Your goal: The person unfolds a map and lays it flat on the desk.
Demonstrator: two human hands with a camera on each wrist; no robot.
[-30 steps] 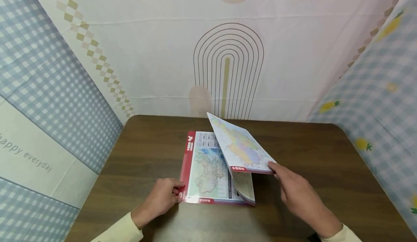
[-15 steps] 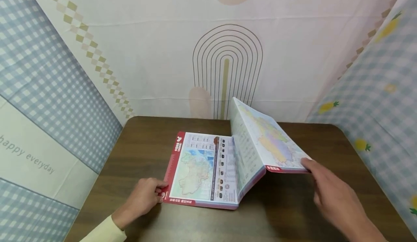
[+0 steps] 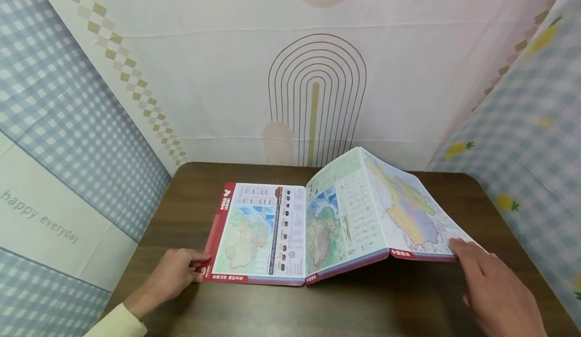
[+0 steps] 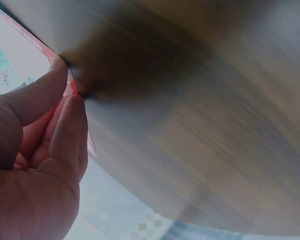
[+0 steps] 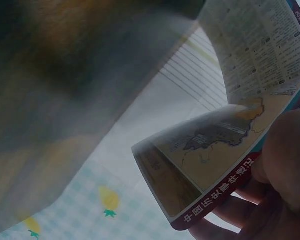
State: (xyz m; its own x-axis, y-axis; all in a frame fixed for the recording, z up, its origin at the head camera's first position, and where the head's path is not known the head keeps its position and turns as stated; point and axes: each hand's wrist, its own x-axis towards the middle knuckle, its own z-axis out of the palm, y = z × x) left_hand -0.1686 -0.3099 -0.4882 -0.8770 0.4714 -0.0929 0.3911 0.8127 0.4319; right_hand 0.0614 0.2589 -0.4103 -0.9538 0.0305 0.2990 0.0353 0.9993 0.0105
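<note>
A folding map (image 3: pixel 254 236) with a red border lies partly unfolded on the brown table, showing three panels. Its left panel lies flat, while the middle panel (image 3: pixel 345 216) slopes up to a raised crease and the right panel (image 3: pixel 413 211) slants down from there. My left hand (image 3: pixel 174 274) pinches the lower left corner, thumb on one face and fingers against the other in the left wrist view. At the right panel's outer edge, my right hand (image 3: pixel 495 286) grips it with the thumb on top; the fingers lie beneath, against the printed underside (image 5: pixel 205 165) in the right wrist view.
The brown table (image 3: pixel 254 312) has rounded back corners. Behind it hangs a pale cloth (image 3: pixel 218 85) with arch patterns. Blue checked cloths hang at the left (image 3: pixel 68 74) and at the right (image 3: pixel 535 165), close to the table's sides.
The map has opened from a folded stack into three spread panels. My right hand has drawn its edge rightward and down; my left hand has pulled the left corner leftward.
</note>
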